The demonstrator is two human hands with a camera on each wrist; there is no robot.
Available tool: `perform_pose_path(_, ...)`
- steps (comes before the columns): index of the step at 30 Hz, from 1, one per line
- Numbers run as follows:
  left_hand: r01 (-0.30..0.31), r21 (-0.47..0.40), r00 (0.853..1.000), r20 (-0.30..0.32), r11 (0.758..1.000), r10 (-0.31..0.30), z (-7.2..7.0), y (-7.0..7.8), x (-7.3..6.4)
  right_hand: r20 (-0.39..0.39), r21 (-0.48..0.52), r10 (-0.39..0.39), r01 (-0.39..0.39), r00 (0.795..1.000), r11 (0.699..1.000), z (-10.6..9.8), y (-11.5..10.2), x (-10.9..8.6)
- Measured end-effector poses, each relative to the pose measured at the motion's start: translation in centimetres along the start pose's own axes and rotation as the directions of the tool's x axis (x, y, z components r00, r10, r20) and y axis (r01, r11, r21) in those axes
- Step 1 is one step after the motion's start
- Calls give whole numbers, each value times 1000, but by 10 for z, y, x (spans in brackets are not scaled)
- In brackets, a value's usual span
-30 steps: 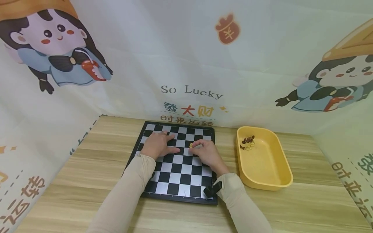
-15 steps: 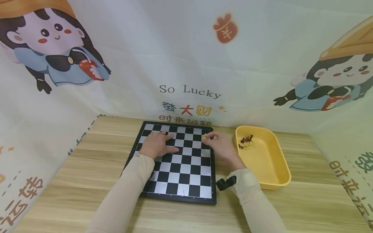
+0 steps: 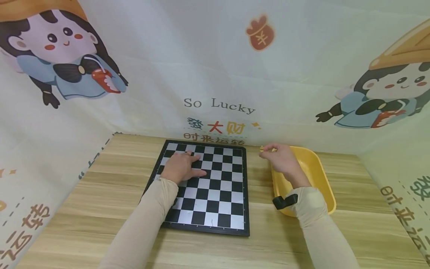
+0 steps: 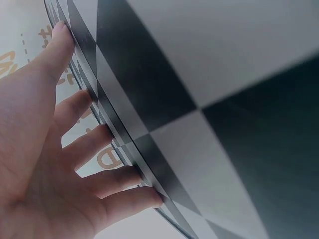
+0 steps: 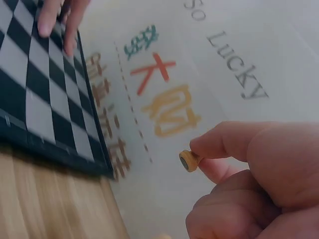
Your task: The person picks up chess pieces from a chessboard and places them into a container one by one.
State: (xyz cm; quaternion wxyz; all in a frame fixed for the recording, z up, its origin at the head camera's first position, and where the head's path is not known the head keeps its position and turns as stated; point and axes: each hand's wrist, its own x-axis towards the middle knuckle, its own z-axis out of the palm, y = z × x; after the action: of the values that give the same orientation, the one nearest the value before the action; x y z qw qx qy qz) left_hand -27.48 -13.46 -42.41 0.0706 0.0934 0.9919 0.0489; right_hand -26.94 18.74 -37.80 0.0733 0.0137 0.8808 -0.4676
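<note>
A black-and-white chessboard (image 3: 215, 194) lies flat on the wooden table. My left hand (image 3: 178, 166) rests on its left half with fingers spread; the left wrist view shows fingertips (image 4: 132, 199) at the squares. My right hand (image 3: 281, 158) is above the near-left part of the yellow tray (image 3: 324, 183), to the right of the board. Between thumb and index finger it pinches a small yellow chess piece (image 5: 188, 161), whose round base with a dark underside faces the right wrist camera. The other fingers curl beneath. The left end of the tray's inside is hidden behind this hand.
Wooden table (image 3: 100, 194) surrounds the board and tray. A white printed cloth (image 3: 215, 67) stands as a wall behind and at both sides. A black strap device (image 3: 284, 201) sits on my right wrist, overlapping the tray's edge in the head view.
My right hand has lifted the yellow chess piece away from the middle of the board and carried it right, to over the tray. The left hand has stayed in place.
</note>
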Motion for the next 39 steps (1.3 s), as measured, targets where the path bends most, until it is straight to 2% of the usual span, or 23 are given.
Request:
perform_pose_path(7, -2, 6, 1000, -3, 1000, 2, -1, -2, -1, 1, -14, 14, -14, 1000, 1000, -28, 15, 6)
perform_pose_path(13, -4, 8, 1000, 9, 1000, 4, -2, -3, -1, 7, -5, 48, -48, 999, 999, -41, 31, 9)
perform_pose_path(18, -8, 10, 1000, 11, 1000, 8, -2, -3, -1, -12, 18, 70, -70, 997, 997, -46, 44, 9)
perform_pose_path(27, -13, 8, 1000, 12, 1000, 13, -1, -3, 1, -29, 61, 169, -167, 985, 984, -53, 58, 12)
perform_pose_path(39, -10, 9, 1000, 22, 1000, 9, -2, 0, 1, -94, -30, 201, -205, 975, 978, -53, 69, 14)
